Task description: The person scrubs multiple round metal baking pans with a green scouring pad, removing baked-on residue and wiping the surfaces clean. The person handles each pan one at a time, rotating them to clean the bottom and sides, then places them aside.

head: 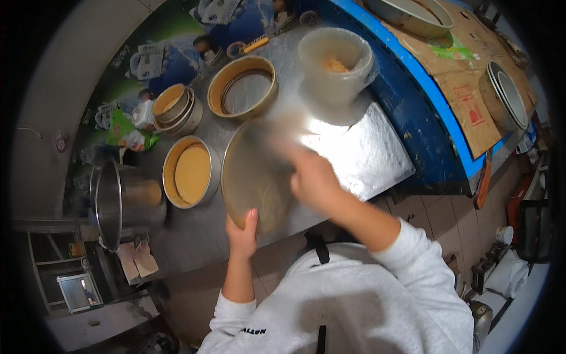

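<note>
My left hand holds a large round metal pan by its near rim, thumb on the inside. The pan is tilted up on the steel table. Over its far right side is my right hand, fingers curled and blurred by motion. A dark blur lies at its fingertips, and I cannot tell whether it holds something. Left of the tilted pan stands a round pan with a yellowish inside. Behind are another round pan and a stack of smaller round tins.
A translucent tub holding orange-yellow stuff stands at the back, by a shiny silver square sheet. A steel pot is at the left. Rightward, cardboard on a blue-edged surface carries more pans; a wooden handle juts out.
</note>
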Action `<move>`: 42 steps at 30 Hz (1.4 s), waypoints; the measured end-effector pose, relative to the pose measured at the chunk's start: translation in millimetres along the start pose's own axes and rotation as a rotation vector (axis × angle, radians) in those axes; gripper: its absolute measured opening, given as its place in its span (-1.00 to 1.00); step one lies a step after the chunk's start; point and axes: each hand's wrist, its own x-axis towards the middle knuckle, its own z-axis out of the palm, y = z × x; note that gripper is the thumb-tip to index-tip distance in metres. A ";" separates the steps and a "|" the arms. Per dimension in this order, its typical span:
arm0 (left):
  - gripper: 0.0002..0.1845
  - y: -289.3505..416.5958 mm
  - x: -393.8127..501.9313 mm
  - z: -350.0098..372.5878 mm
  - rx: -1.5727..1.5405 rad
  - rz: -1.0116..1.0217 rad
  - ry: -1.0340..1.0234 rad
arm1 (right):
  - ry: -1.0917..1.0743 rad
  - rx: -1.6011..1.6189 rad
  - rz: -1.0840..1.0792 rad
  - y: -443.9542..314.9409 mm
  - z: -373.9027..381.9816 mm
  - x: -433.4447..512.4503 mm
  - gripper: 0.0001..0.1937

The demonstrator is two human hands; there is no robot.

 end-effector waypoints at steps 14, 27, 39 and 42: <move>-0.46 37.1 -6.9 9.4 -0.647 -0.026 0.150 | 0.142 1.292 0.925 62.9 16.5 -54.2 -0.65; -0.25 48.0 30.8 -51.3 -0.518 -0.510 -0.712 | -0.075 1.211 0.567 114.2 -47.0 -51.1 -0.68; -0.56 5.2 -5.9 0.5 0.570 0.424 -0.306 | -0.079 -0.241 -0.435 -12.8 -18.1 -57.9 -0.31; -0.45 1.6 -8.0 -5.8 0.628 0.189 -0.240 | 0.089 -0.273 -0.127 -10.9 -18.3 -42.4 -0.26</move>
